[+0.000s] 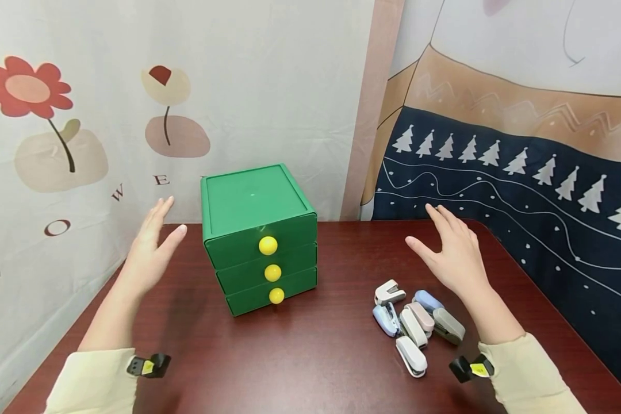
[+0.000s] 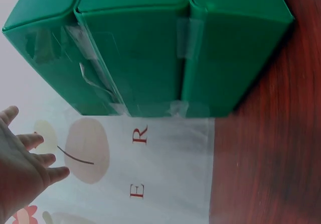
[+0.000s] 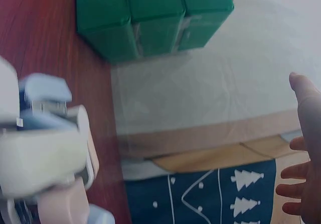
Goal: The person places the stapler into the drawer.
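Note:
My left hand is raised to the left of a green drawer box, its fingers straight and holding nothing. The box has three closed drawers, each with a round yellow knob. Over the right side of the table my right hand hovers with fingers extended, also holding nothing. Just below and left of it lies a cluster of several small staplers, among them a white stapler, a light blue stapler and a grey-green stapler. In the left wrist view, clear tape shows on the box's side.
The dark red wooden table runs back to a pale curtain printed with flowers and letters. On the right hangs a navy cloth with white trees. A black wrist camera is strapped to each sleeve.

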Demonstrator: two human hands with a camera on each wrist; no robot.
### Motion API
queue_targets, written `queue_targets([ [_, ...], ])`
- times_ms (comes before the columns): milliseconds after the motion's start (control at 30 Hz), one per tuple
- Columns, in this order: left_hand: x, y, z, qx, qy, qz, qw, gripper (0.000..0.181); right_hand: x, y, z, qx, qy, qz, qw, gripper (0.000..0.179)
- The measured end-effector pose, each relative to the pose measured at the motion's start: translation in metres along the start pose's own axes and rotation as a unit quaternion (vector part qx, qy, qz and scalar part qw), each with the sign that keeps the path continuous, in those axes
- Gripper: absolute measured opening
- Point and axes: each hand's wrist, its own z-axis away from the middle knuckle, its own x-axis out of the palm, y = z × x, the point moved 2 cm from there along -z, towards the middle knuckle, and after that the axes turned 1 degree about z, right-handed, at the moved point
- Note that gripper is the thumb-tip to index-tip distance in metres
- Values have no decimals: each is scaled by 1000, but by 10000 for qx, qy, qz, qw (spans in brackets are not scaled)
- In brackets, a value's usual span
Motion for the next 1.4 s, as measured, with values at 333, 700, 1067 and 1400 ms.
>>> queue_targets([
  [333,14,7,5,31,9,778,9970,57,8,-33,8,-445,537,-597,9958,73],
  [700,27,9,5,27,314,1789,9834,55,28,-69,12,-1051,1039,-1348,9798,70],
  [1067,43,7,10,17,579,2717,9606,52,54,-106,17,-1283,1021,-2024,9655,65],
  [1400,52,1,13,23,612,2950,9535,49,75,-132,16,-1286,781,-2292,9617,59],
])
